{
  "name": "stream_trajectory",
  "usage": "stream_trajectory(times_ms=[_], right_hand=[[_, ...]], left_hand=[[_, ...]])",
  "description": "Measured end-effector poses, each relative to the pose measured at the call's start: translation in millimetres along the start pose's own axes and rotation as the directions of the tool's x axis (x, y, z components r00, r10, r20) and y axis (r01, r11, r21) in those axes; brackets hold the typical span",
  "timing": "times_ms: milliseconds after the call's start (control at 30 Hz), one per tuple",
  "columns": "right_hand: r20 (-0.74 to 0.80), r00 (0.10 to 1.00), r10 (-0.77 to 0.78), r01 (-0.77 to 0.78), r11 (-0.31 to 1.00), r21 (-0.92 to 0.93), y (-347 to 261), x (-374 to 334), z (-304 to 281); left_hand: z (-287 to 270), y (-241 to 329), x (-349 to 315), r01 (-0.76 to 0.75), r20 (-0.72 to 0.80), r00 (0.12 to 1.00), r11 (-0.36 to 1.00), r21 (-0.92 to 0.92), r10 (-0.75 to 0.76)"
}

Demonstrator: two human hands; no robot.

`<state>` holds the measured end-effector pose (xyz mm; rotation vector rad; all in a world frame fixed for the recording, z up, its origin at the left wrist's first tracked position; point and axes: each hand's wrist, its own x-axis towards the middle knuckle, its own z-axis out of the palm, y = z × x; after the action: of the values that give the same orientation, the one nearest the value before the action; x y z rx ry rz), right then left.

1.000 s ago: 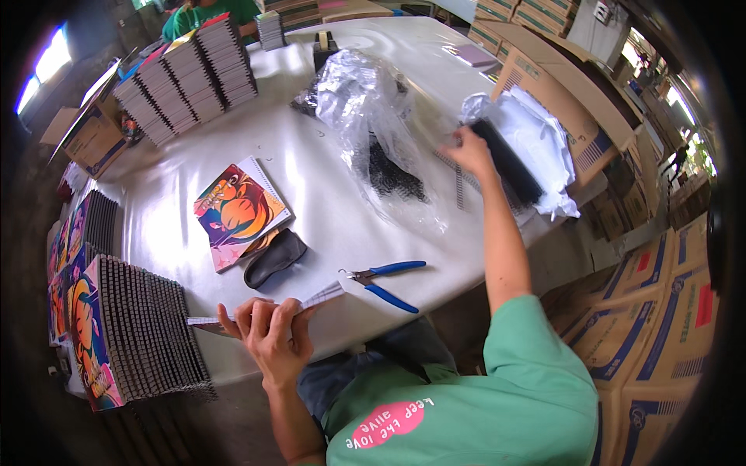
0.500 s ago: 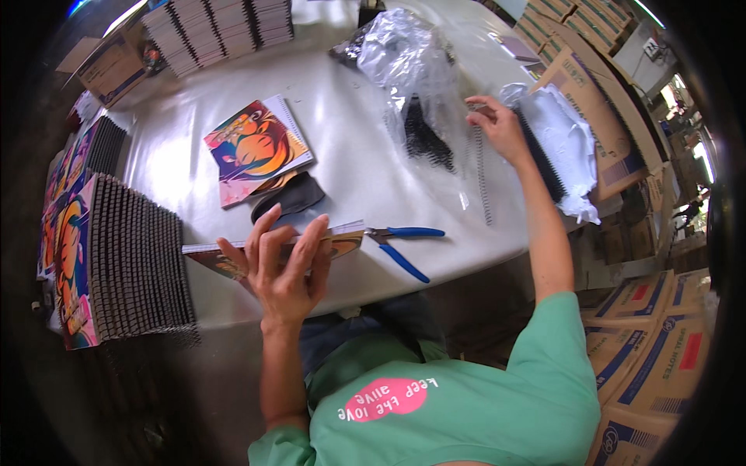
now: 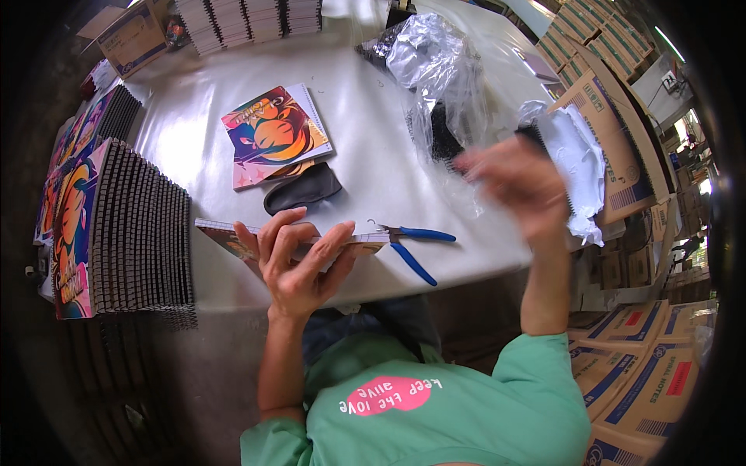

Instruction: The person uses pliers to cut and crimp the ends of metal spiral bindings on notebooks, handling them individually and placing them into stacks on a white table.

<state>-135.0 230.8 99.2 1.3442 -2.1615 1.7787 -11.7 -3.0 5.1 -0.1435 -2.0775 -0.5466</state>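
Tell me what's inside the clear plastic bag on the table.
A black, coil-like bundle shows through the plastic bag, toward the person. Its crumpled far part hides whatever else it may hold; the blurred right hand blocks some of the near end.

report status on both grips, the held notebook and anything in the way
Left grip holding notebook, tilted. Right grip blurred, contents unclear. Blue-handled cutters lying close by notebook's right end.

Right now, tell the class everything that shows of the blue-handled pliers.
The pliers lie ungripped on the pale table, near its front edge. Two smooth, plastic-looking blue handles spread rightward; the metallic head points left. The right end of the held notebook is beside the head; contact is unclear.
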Motion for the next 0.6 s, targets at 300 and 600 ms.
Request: stream_trajectory(times_ms=[300,600], right_hand=[[0.165,0.975,0.149,-0.145,0.989,-0.032,18,-24,74],[0.301,0.906,0.298,-0.293,0.954,-0.063,5,-20,67]], left_hand=[[2,3,-1,0.015,-0.073,0.997,1.000,0.016,-0.014],[2,7,0,0.080,-0.084,0.993,0.996,0.034,-0.077]])
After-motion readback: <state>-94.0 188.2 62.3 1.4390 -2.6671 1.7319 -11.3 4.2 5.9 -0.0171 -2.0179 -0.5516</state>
